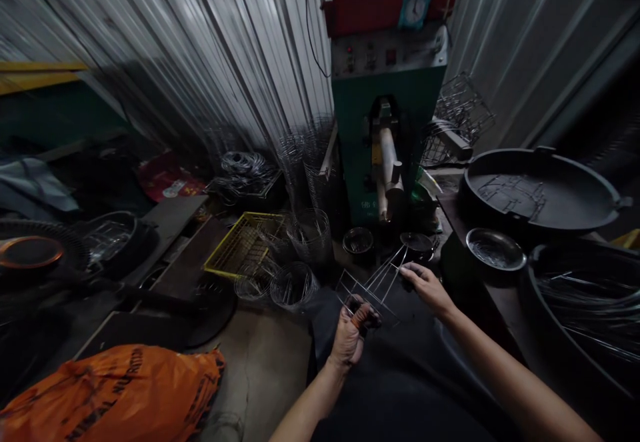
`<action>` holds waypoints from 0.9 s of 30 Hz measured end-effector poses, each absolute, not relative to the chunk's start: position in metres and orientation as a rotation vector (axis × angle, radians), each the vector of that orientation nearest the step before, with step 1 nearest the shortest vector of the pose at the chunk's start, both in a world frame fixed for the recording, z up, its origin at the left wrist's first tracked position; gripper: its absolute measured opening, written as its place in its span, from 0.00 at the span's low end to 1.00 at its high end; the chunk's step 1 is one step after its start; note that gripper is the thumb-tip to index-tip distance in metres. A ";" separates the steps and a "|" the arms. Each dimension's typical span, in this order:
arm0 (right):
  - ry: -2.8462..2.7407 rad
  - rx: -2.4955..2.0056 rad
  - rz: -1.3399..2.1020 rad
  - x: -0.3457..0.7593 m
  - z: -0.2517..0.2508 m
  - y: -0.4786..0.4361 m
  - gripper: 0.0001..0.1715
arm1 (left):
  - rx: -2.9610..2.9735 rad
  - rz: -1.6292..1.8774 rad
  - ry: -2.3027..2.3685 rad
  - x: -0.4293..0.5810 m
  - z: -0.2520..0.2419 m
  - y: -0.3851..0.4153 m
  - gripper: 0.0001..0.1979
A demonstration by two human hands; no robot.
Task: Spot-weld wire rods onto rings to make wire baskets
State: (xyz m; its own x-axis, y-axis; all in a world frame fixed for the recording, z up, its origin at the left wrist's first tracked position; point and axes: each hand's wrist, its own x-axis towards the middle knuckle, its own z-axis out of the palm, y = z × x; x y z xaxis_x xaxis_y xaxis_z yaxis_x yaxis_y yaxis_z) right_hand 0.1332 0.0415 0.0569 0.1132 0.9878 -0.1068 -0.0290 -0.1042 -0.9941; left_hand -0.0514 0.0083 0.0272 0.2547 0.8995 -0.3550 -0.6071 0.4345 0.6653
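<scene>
Low in front of my body, a thin metal wire frame (376, 285) is held between both hands. My left hand (353, 325) is closed around its lower left end, the fingers dark with grime. At the frame's upper right, my right hand (423, 283) pinches it with thumb and fingertips. Beyond the hands stands a green machine (355, 162) with a pale cylindrical arm (388, 162) jutting toward me. Two small round bowls, one left (358, 241) and one right (417, 243), sit below that arm.
On the right are a wide black pan (570, 212), a steel bowl (495, 245) and a large tub of wire rods (590, 309). A yellow wire basket (240, 245) and wire coils (294, 285) stand left. An orange sack (120, 395) lies at lower left.
</scene>
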 end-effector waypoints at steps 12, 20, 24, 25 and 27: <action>-0.936 -1.235 1.246 0.139 0.055 0.079 0.19 | 0.457 1.048 0.817 -0.042 0.039 0.048 0.22; -0.914 -1.243 1.227 0.150 0.052 0.109 0.18 | 0.429 1.021 0.818 -0.030 0.044 0.077 0.23; -0.886 -1.219 1.230 0.151 0.056 0.120 0.19 | 0.442 1.033 0.814 -0.026 0.047 0.088 0.22; -0.875 -1.210 1.232 0.151 0.057 0.122 0.19 | 0.449 1.035 0.811 -0.025 0.047 0.090 0.22; -0.842 -1.195 1.243 0.152 0.060 0.127 0.18 | 0.460 1.034 0.807 -0.022 0.048 0.095 0.20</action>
State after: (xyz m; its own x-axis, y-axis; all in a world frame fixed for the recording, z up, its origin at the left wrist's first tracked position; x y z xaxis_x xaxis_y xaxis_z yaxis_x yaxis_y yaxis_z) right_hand 0.1518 0.1269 0.0600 0.1794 0.9753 -0.1288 -0.2423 -0.0831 -0.9666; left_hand -0.0223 0.0950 0.0478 0.2696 0.8894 -0.3691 -0.5741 0.4561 0.6800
